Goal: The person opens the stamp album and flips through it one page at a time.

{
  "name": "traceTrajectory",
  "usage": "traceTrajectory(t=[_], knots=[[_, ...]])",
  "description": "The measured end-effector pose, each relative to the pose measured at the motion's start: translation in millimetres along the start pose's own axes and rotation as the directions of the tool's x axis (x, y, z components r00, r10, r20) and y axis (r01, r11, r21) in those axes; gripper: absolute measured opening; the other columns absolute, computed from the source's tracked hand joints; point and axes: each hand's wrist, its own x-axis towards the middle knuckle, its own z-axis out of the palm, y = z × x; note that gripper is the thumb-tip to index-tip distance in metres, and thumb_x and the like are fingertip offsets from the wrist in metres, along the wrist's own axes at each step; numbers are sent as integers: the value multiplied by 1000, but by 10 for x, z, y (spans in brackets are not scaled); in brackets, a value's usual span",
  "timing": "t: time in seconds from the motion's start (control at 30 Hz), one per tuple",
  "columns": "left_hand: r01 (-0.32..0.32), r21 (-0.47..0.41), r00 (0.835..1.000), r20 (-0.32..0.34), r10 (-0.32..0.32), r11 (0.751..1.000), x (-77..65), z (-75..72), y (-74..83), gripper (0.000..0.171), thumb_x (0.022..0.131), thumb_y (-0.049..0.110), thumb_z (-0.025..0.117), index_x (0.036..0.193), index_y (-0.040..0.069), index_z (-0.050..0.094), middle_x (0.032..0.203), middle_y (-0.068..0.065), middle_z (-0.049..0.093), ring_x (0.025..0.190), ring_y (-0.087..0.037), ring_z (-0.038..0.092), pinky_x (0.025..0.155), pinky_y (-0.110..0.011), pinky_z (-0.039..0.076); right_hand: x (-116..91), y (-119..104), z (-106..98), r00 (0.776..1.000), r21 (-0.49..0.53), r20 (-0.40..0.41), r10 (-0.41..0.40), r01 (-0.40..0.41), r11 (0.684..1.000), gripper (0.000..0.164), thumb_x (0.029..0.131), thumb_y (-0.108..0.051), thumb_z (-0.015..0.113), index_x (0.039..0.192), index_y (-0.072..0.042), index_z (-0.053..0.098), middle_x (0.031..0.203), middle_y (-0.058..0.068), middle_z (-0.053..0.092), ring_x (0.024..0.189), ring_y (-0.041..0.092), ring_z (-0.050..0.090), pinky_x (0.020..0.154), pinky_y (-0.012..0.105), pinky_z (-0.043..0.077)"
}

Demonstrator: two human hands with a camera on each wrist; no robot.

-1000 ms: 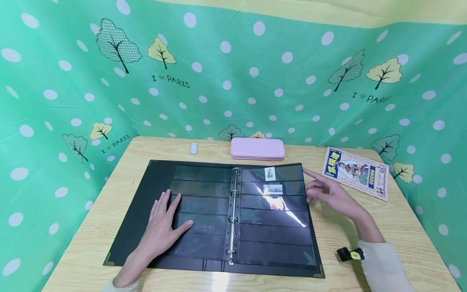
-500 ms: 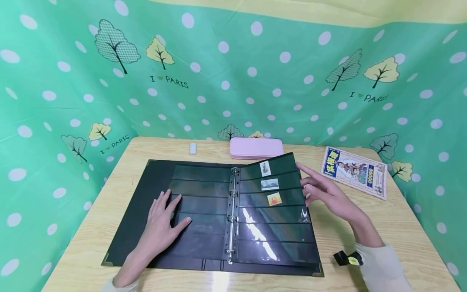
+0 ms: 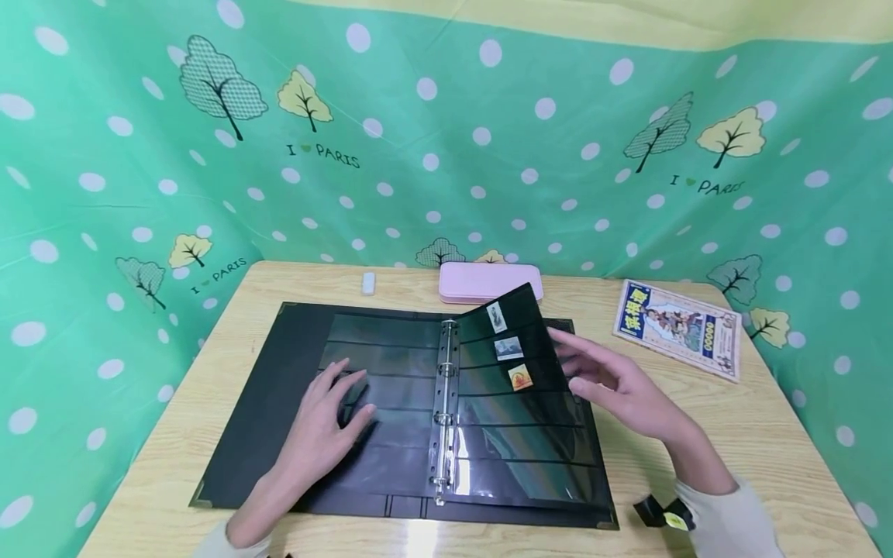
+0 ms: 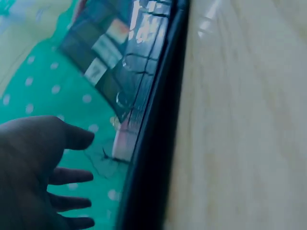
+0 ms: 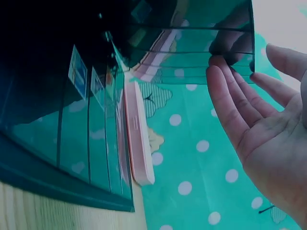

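Note:
A black ring-binder stamp album (image 3: 268,403) lies spread on the table, its metal rings (image 3: 445,418) in the middle. My right hand (image 3: 628,387) is at the outer edge of the right-hand clear-pocket page (image 3: 516,434), which is raised and curved. In the right wrist view its straight fingers (image 5: 235,100) lie against that page, thumb apart. Three stamps, including an orange one (image 3: 520,377), sit in the page's upper pockets. More stamps (image 5: 78,74) show below the raised page. Over the left page (image 3: 391,387), my left hand (image 3: 321,426) has its fingers spread, holding nothing.
Behind the album stand a pink pencil case (image 3: 490,283) and a small white eraser-like block (image 3: 368,284). A printed booklet (image 3: 678,329) lies at the back right. A green dotted curtain (image 3: 391,186) hangs behind the wooden table (image 3: 732,434).
The right page's outer edge has risen and swung leftward, with my right hand following it. My left hand has lifted slightly and shifted right over the left page.

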Motion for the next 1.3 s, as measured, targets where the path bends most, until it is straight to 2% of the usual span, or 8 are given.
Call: traceTrajectory(t=[0.13, 0.33, 0.5, 0.8, 0.97, 1.1, 1.2, 1.3], knots=[[-61, -29, 998, 12, 61, 998, 53, 31, 198, 56, 102, 24, 83, 151, 5, 67, 167, -22, 51, 157, -51, 41, 119, -75, 38, -1, -21, 72, 1000, -5, 14, -27, 27, 1000, 58, 111, 4, 55, 168, -8, 49, 161, -13, 59, 130, 8, 65, 103, 23, 55], [-84, -137, 993, 67, 94, 987, 101, 55, 505, 59, 102, 24, 83, 156, 10, 64, 166, -12, 54, 154, -41, 49, 119, -70, 43, -19, -47, 193, 995, 129, 41, -88, 82, 988, 48, 115, 6, 38, 162, 5, 50, 165, -10, 55, 138, 7, 60, 105, 26, 57], [-82, -247, 993, 64, 101, 965, 106, 54, 701, 66, 105, 30, 79, 165, 20, 53, 163, -3, 58, 149, -35, 56, 117, -65, 48, -10, -91, 300, 992, 146, 30, -119, 114, 983, 49, 121, -8, 30, 165, 0, 49, 167, -5, 54, 140, 11, 58, 107, 30, 56], [-185, -470, 981, -44, 186, 863, 148, 37, 936, 78, 107, 14, 74, 174, 24, 35, 150, -3, 69, 135, -28, 68, 113, -48, 56, 41, -128, 488, 991, 245, 66, -116, 97, 965, 62, 123, -36, 17, 177, -6, 22, 168, 12, 53, 150, 16, 56, 112, 37, 55], [-193, -536, 979, -45, 200, 822, 175, 30, 1030, 80, 107, 10, 72, 175, 26, 33, 149, -6, 70, 130, -26, 71, 111, -45, 57, 73, -147, 635, 977, 337, 95, -190, 148, 930, 68, 122, -41, 7, 178, -4, 7, 172, 15, 48, 155, 21, 52, 121, 38, 48], [-178, -584, 981, -38, 192, 792, 196, 41, 1063, 83, 109, 12, 70, 178, 29, 26, 150, -11, 69, 125, -30, 74, 108, -45, 59, 74, -144, 745, 969, 370, 132, -207, 146, 917, 72, 119, -47, -2, 178, -6, -4, 174, 18, 42, 159, 26, 47, 129, 68, 28], [-135, -620, 987, -18, 158, 773, 201, 45, 1082, 88, 110, 18, 69, 179, 33, 17, 151, -12, 69, 123, -32, 76, 107, -46, 60, 68, -147, 814, 967, 405, 160, -197, 117, 907, 75, 116, -53, -5, 178, -11, -11, 177, 20, 37, 162, 28, 42, 117, 92, 9], [-72, -657, 994, 19, 112, 750, 193, 44, 1106, 94, 110, 25, 69, 180, 36, 7, 152, -12, 68, 123, -33, 76, 106, -43, 60, 70, -147, 866, 961, 441, 172, -217, 122, 889, 77, 115, -57, -7, 177, -11, -14, 178, 24, 32, 164, 32, 38, 124, 84, 11]])
